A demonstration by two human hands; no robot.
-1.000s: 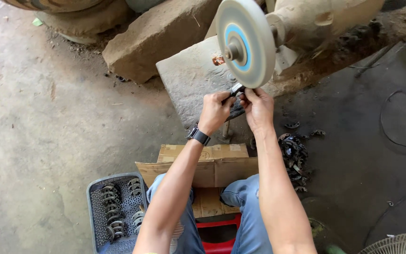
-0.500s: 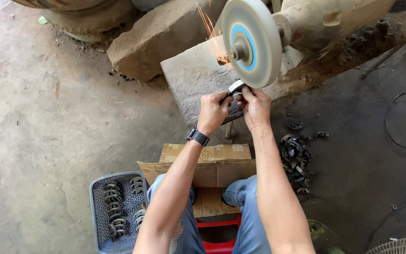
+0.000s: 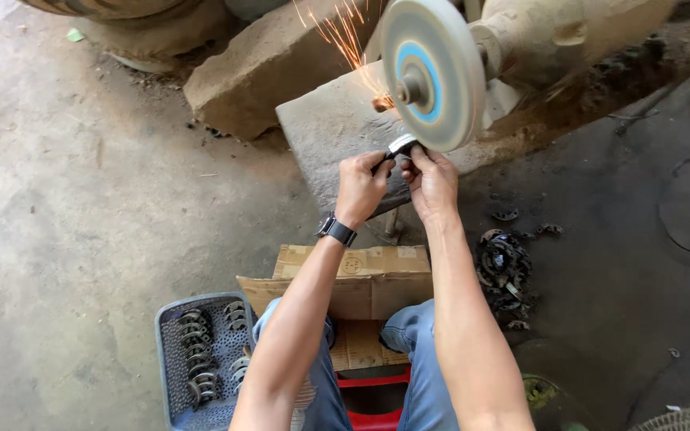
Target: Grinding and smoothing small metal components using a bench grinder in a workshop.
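Observation:
My left hand (image 3: 359, 185) and my right hand (image 3: 431, 182) together pinch a small curved metal part (image 3: 399, 146) and press it against the lower rim of a spinning grey grinding wheel (image 3: 434, 73) with a blue centre. Orange sparks (image 3: 345, 36) fly up and to the left from the wheel. A black watch (image 3: 337, 231) is on my left wrist. The wheel sits on a dusty motor (image 3: 557, 36) at the upper right.
A grey plastic basket (image 3: 171, 359) with several curved metal parts stands at the lower left. A pile of dark metal parts (image 3: 503, 267) lies on the floor to the right. A cardboard box (image 3: 353, 279) sits over my knees, and stone blocks (image 3: 269, 64) lie behind the wheel.
Both hands stayed on the part at the wheel. No sparks showed at first; they now stream up to the left. The view moved closer.

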